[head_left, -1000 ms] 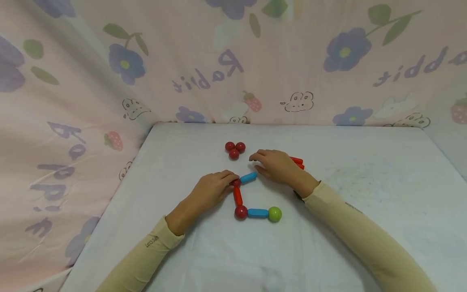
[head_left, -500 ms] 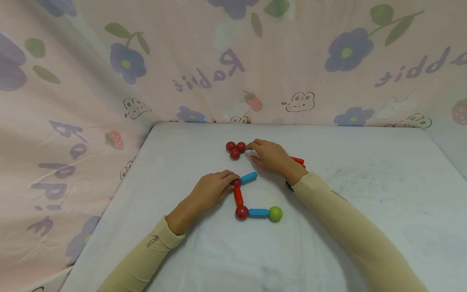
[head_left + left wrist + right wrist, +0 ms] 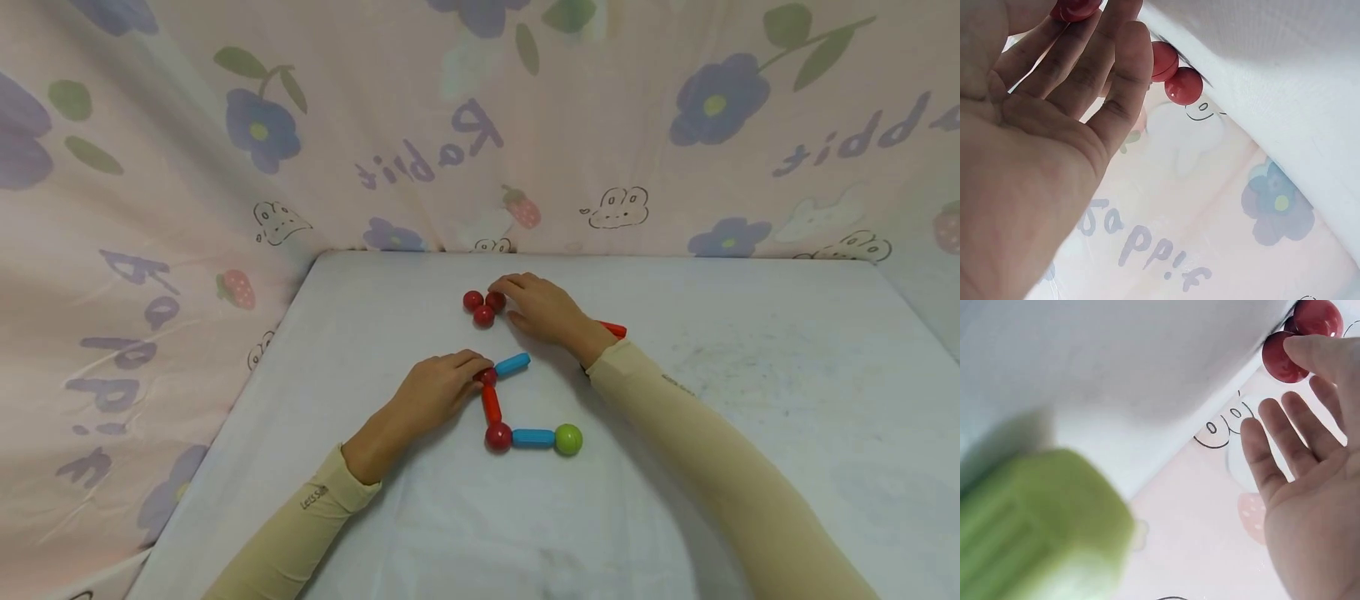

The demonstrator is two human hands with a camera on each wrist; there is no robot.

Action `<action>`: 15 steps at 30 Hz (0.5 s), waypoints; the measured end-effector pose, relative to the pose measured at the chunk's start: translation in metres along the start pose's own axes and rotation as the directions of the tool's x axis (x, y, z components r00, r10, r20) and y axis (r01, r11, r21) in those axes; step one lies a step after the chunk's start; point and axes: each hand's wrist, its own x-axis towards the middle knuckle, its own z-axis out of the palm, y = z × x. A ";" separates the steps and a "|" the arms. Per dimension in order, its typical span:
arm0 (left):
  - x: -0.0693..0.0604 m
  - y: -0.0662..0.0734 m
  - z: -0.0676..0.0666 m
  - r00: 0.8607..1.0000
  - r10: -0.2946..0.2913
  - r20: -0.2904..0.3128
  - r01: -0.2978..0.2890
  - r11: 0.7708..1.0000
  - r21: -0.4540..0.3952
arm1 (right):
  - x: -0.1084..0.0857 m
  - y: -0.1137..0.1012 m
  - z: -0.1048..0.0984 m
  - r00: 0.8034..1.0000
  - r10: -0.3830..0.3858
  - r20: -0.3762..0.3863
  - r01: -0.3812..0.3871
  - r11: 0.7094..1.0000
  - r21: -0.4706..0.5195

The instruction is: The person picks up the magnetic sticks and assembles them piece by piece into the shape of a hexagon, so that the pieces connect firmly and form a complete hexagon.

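My left hand (image 3: 431,387) pinches a red ball (image 3: 487,377) at a corner of a joined chain. A blue rod (image 3: 513,364) sticks out from that ball, and a red rod (image 3: 491,406) leads down to another red ball (image 3: 498,437). From there a second blue rod (image 3: 533,438) runs to a green ball (image 3: 568,439). My right hand (image 3: 543,308) is over the rightmost of three loose red balls (image 3: 483,317), its fingers spread. In the right wrist view my thumb overlaps one red ball (image 3: 1280,359); a firm hold is not visible.
Red rods (image 3: 613,329) lie partly hidden behind my right wrist. A blurred green ribbed piece (image 3: 1047,531) looms close in the right wrist view. Patterned cloth (image 3: 420,133) rises behind the white table (image 3: 375,292) and along its left side.
My right hand has moved left and away from me, from beside the red rods to the rightmost loose red ball. The left hand stays on the chain's corner ball.
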 end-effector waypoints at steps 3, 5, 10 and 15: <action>0.000 0.000 0.000 1.000 0.002 0.000 -0.002 1.000 0.002 | 0.000 0.002 0.001 1.000 -0.014 0.015 0.014 1.000 0.006; 0.000 0.000 0.000 1.000 0.002 0.001 -0.002 1.000 0.003 | 0.000 0.002 0.001 1.000 -0.016 0.017 0.016 1.000 0.008; 0.000 0.000 0.000 1.000 -0.004 0.002 0.004 1.000 0.001 | -0.001 0.003 0.003 1.000 -0.011 -0.006 0.011 1.000 -0.001; 0.000 0.001 0.000 1.000 -0.005 0.002 0.005 1.000 0.000 | -0.001 0.003 0.003 1.000 0.001 -0.019 -0.001 1.000 -0.002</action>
